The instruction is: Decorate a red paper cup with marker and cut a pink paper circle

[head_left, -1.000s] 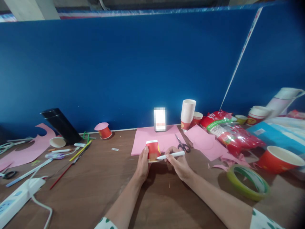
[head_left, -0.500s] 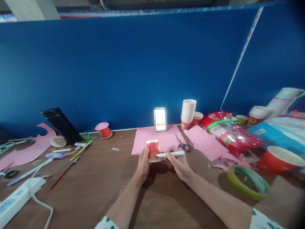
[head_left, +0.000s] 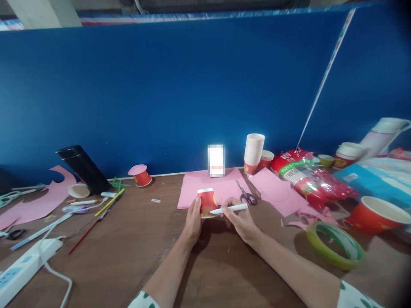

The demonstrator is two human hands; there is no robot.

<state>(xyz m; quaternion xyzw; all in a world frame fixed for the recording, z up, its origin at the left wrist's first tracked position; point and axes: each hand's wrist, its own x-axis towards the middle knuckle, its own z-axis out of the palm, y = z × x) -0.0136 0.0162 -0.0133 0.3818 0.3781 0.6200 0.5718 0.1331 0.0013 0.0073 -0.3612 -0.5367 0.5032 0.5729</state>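
Note:
In the head view, a red paper cup [head_left: 207, 200] with a white band at its top is held by my left hand [head_left: 193, 221], whose fingers close on its left side. My right hand [head_left: 239, 220] grips a white marker pen [head_left: 233, 208] between thumb and fingers. The pen's tip points left and meets or nearly meets the lower part of the cup. Behind the cup lies a stack of pink paper [head_left: 189, 188], with dark-handled scissors [head_left: 248, 196] by its right edge.
At right are a roll of yellow-green tape [head_left: 335, 246], an orange paper cup [head_left: 369, 216], a red bag of cups [head_left: 308, 175] and a cup stack [head_left: 253, 152]. A black bottle [head_left: 81, 167], paintbrush [head_left: 85, 235] and power strip [head_left: 25, 265] lie left. A blue partition [head_left: 176, 94] stands behind.
The marker pen and my right hand have shifted very slightly left and its tip slightly down on the cup. My left hand keeps the cup in nearly the same place.

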